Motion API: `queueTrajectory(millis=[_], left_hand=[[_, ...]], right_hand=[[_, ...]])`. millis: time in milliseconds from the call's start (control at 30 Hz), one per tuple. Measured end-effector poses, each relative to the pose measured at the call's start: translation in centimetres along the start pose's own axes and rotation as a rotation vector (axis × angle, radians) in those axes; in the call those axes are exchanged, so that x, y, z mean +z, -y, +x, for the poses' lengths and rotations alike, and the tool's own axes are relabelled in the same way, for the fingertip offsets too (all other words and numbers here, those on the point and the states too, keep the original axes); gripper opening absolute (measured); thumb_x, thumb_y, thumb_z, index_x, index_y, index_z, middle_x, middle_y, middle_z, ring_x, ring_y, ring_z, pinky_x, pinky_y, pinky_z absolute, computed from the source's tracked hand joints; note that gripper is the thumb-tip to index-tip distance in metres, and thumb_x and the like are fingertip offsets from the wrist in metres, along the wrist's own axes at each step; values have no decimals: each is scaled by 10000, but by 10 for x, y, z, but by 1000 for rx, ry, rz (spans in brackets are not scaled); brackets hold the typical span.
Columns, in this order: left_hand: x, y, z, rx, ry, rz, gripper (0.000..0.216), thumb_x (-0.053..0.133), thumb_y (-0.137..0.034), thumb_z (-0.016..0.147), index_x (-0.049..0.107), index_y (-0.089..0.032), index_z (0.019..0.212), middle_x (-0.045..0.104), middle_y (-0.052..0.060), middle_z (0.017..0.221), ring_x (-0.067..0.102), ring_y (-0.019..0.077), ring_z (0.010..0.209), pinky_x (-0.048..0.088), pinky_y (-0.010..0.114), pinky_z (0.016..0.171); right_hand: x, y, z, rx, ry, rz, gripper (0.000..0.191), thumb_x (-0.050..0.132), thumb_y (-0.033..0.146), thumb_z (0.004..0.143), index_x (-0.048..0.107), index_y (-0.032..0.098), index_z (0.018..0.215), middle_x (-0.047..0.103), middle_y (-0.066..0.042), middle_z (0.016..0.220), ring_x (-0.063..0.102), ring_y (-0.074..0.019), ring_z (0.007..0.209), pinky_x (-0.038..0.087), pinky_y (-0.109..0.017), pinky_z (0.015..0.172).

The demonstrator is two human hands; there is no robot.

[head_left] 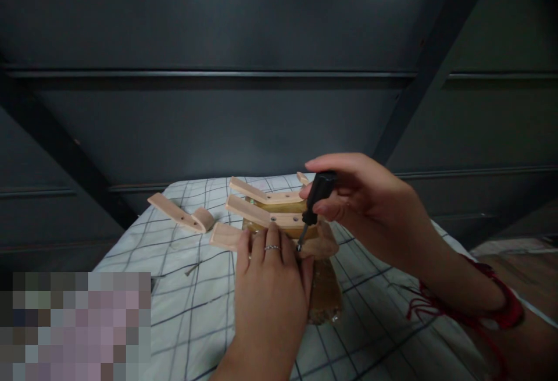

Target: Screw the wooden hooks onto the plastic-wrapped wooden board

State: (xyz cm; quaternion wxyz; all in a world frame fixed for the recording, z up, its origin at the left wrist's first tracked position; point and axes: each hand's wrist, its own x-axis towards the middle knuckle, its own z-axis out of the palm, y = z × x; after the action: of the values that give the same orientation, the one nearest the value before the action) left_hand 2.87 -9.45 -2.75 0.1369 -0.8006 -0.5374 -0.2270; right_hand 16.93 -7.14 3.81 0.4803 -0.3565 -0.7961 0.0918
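My right hand (370,206) grips the black handle of a screwdriver (321,192) between thumb and fingers. The screwdriver leans, its metal tip down at a hole or screw in the nearest angled wooden piece (320,247). Across that same piece lies my left hand (272,276), fingers over it and thumb at its near side, close to the tip. Beneath is a flat brown block wrapped in shiny clear film (325,288). Two similar angled pieces with holes, a middle one (248,212) and a far one (248,189), rest across the block beyond my left hand.
Another angled wooden piece (170,209) lies on the checked cloth (204,317) to the left, with a rounded end. A small screw (190,269) is left of my left hand. Behind the cloth stands a dark panelled wall (218,131). The lower left corner is pixelated.
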Motion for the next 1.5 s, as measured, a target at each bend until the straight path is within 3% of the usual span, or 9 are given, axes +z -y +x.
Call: queueTrajectory(millis=[200,367,533,700,867,1000,1133,1233,1500], left_hand=[[-1,0,0,-5,3,14,346,446,-305,844,629,-82,1035,631,148,1089,566,302,1016,345,501,949],[-1,0,0,5,-1,9,343,438,-304,848,634,-96,1038,625,150,1104,563,304,1033,343,504,953],[-1,-1,0,4,-6,18,336,443,-294,842,638,-95,1028,638,138,1077,573,302,1007,355,504,947],[-2,0,-1,6,-8,14,345,443,-306,839,636,-91,1028,636,137,1080,570,298,1008,348,503,957],[-1,0,-1,2,-2,10,358,436,-316,845,631,-85,1036,620,145,1111,554,300,1038,341,490,965],[0,0,-1,-4,-1,6,355,450,-316,840,631,-80,1033,620,149,1110,554,300,1032,343,484,958],[0,0,-1,-8,22,-13,368,448,-322,843,616,-78,1061,615,151,1118,552,301,1031,331,494,962],[0,-1,-1,-23,48,-26,370,446,-323,845,604,-86,1081,606,148,1135,537,302,1059,313,497,978],[2,-1,-2,-1,-17,7,368,466,-320,828,623,-73,1050,630,147,1083,560,299,1013,350,486,953]], right_hand=[[3,6,1,11,-81,-83,213,680,317,712,567,217,863,541,64,611,474,-73,462,389,-202,431],[10,8,0,64,-81,-28,230,665,375,711,515,200,712,515,41,620,499,-91,520,405,-201,428],[12,2,-4,-24,-153,-19,319,673,249,722,532,250,1008,587,2,872,538,-105,618,452,-203,466],[3,3,-1,-159,-9,-146,208,552,246,831,564,233,1038,614,-5,829,546,-106,620,468,-226,524],[-9,7,3,-187,115,-205,301,440,205,881,522,230,1170,639,-45,1013,605,-144,808,498,-285,692],[-8,6,3,-113,61,-166,215,511,249,851,572,218,1055,652,-3,836,546,-96,561,472,-245,553],[-4,5,1,-50,-66,-140,182,638,333,753,587,210,878,544,48,586,499,-98,499,397,-223,445],[-2,4,0,-20,-92,-95,211,668,359,720,558,214,826,505,65,553,483,-86,458,374,-211,404],[6,-4,-5,-56,-145,0,313,696,313,700,530,285,964,597,20,905,582,-100,581,473,-217,458]])
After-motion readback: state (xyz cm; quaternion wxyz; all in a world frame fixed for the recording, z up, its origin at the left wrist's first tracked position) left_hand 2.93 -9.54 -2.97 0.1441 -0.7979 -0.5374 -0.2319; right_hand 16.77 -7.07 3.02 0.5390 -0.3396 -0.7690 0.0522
